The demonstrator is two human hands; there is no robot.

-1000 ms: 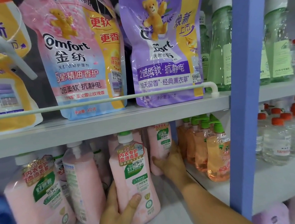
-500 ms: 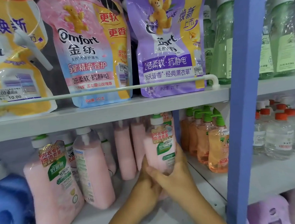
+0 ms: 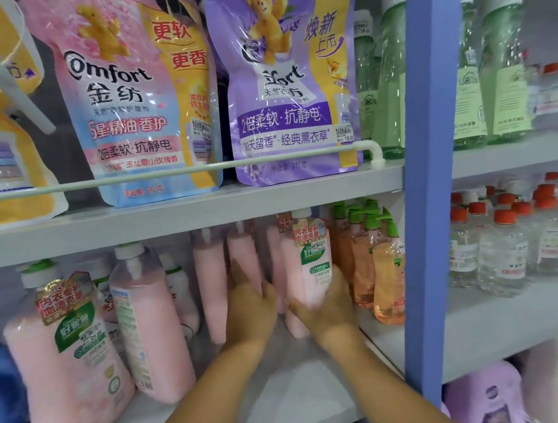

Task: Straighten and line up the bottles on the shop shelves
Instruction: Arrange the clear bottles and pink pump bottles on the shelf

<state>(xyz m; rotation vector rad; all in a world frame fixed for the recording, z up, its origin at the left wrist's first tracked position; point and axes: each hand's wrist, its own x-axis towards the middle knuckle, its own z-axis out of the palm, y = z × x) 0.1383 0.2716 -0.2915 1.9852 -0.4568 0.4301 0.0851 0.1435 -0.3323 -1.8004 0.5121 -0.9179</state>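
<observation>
Fingers (image 3: 338, 281) of the right hand (image 3: 325, 311) are curled round the low part of a pink bottle (image 3: 305, 269), while the left hand (image 3: 250, 308) lies flat against the pink bottles (image 3: 229, 282) next to it, with its fingers straight and close together. Half a second ago both hands were wrapped round this one bottle near the front of the lower shelf (image 3: 285, 397). Now the bottle sits further back and to the right, just beside the orange bottles (image 3: 375, 263), and the left hand has let go of it to touch the row behind. A second ago the same bottle stood out front and to the left, so it has been carried over to join its own kind.

From big to small: the big soft bags (image 3: 122, 100) on the top shelf (image 3: 187, 215) lean on a white rail (image 3: 174, 171). Below, the big pink bottle (image 3: 65, 355) on the left stands far forward and leans a bit. The held bottle faces front with its label showing. It looks nearly in place, I think. It is a little blurry, so I cannot tell if it is standing on the shelf yet. The row behind looks turned sideways and may need fixing next.
</observation>
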